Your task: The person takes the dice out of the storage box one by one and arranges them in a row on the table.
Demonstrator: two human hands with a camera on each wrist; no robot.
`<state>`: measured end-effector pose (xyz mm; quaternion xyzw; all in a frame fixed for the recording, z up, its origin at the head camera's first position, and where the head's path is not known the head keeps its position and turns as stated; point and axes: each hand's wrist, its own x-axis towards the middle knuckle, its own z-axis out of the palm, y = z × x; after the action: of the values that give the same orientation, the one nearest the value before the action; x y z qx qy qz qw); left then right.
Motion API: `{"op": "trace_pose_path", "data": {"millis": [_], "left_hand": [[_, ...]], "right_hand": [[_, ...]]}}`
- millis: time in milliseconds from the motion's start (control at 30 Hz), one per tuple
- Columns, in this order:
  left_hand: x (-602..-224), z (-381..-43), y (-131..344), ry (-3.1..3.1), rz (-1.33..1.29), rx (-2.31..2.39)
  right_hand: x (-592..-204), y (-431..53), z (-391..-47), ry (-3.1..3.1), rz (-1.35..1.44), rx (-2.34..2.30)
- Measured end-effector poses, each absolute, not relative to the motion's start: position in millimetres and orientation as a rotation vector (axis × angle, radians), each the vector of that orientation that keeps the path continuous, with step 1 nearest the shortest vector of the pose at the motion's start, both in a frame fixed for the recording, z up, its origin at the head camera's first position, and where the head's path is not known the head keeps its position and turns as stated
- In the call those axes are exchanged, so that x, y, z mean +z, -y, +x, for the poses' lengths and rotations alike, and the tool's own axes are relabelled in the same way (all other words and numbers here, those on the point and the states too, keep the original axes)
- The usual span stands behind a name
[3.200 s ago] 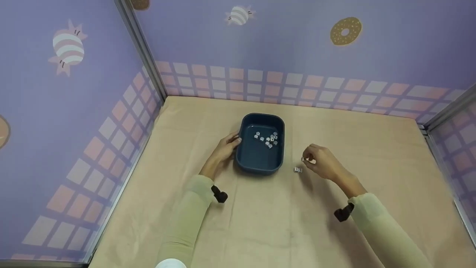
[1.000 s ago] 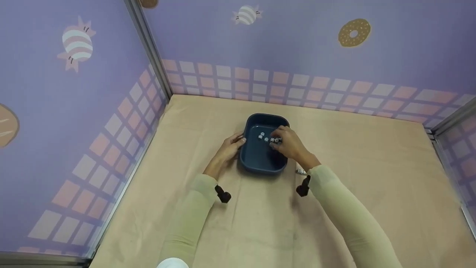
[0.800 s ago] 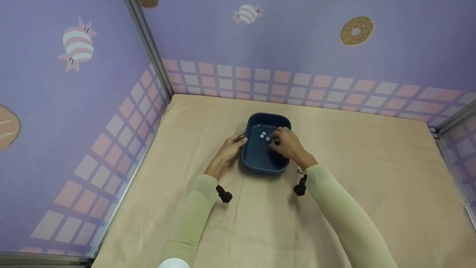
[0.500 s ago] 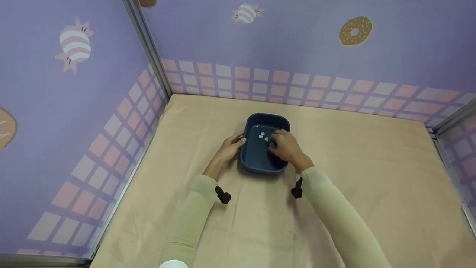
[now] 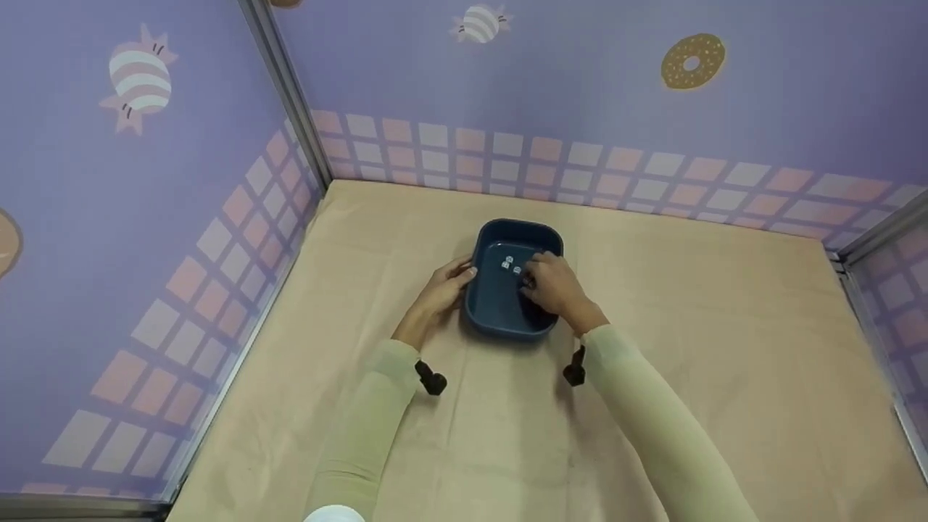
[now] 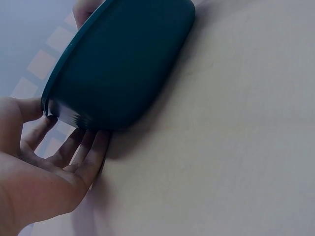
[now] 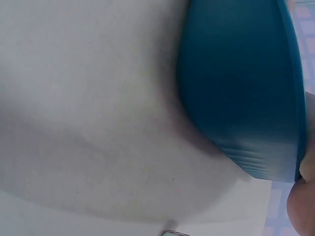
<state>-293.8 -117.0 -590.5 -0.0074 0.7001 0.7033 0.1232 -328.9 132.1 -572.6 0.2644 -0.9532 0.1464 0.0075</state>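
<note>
We record the main change first. The right hand [image 5: 554, 284], formerly pinching a die above the cloth, now reaches over the right wall into the deep blue, rounded-rectangular box, apparently plastic [image 5: 500, 333]. Its fingers curl downward inside; we cannot tell whether they grip anything. The left hand [image 5: 442, 290] remains at the left wall, gripping it with the thumb at the rim and the fingers against the outside.

Three small white cubic dice [image 5: 505, 265] show on the box floor, just left of the right fingers. The cluster visible earlier at the right is now covered by that hand. For the work in hand, we judge that the box contents cannot be counted until the view opens. The pair of dice formerly seen on the cloth is out of sight in the head view; the right wrist view shows a pale object [image 7: 173, 233] cut by its lower edge, possibly one of them.

Clearances: the right wall passes close beneath the right hand, so we would lift before withdrawing sideways. Open floor lies toward the near end of the box. The beige cloth [image 5: 710, 348] extends widely to the right; the purple printed back panel [image 5: 580, 87] stands beyond the far rim, well apart.
</note>
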Motion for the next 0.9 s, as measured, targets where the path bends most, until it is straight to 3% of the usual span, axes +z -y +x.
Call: {"op": "trace_pose_path", "data": {"millis": [900], "left_hand": [[-591.6,-292.7,118.8,-2.023,-0.049,2.048]], "right_hand": [[-569.0,-128.6,-326.0,3.001,0.853,0.354]]}}
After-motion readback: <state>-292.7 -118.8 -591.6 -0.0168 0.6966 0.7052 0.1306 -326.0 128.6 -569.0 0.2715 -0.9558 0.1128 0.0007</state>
